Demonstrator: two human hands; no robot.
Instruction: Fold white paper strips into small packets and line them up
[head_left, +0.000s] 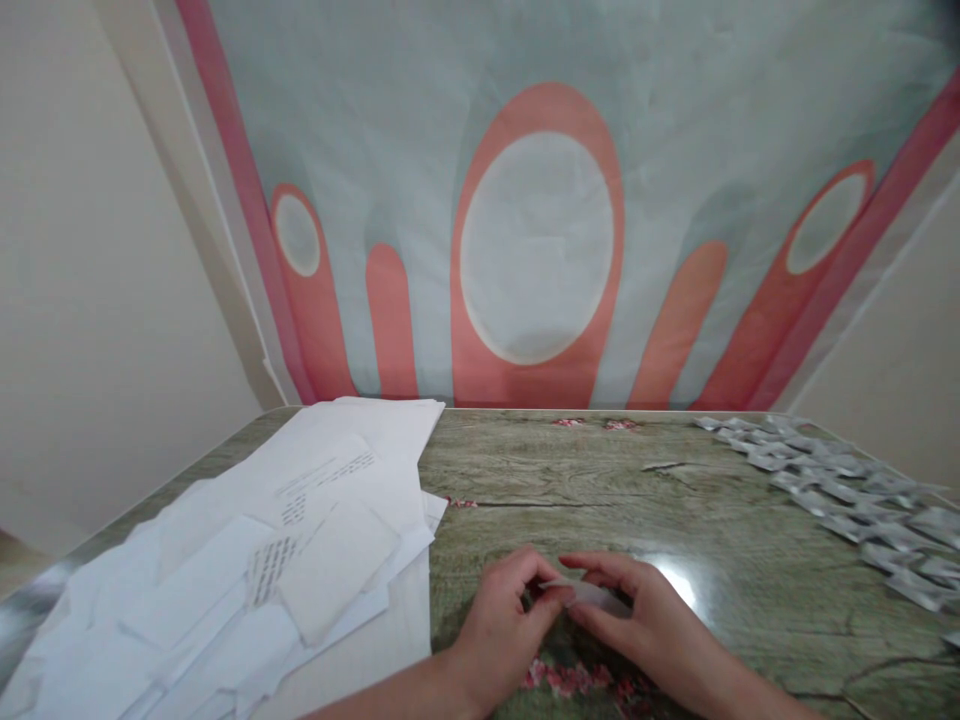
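Observation:
A small piece of white paper (596, 597) is held between both hands, just above the near middle of the table. My left hand (510, 615) pinches its left end between thumb and fingers. My right hand (645, 615) grips the right end, thumb below and fingers above. Part of the paper is hidden behind the fingers, so its full folded shape cannot be made out. To the left of my left hand lies a spread heap of white paper sheets (337, 570), some with printed text.
The wood-patterned table (525, 470) has printed pink flowers. Rows of small folded paper pieces (847, 490) lie along its right side. Behind the table's far edge hangs a grey-green sheet with coral shapes (536, 240). Pale walls stand left and right.

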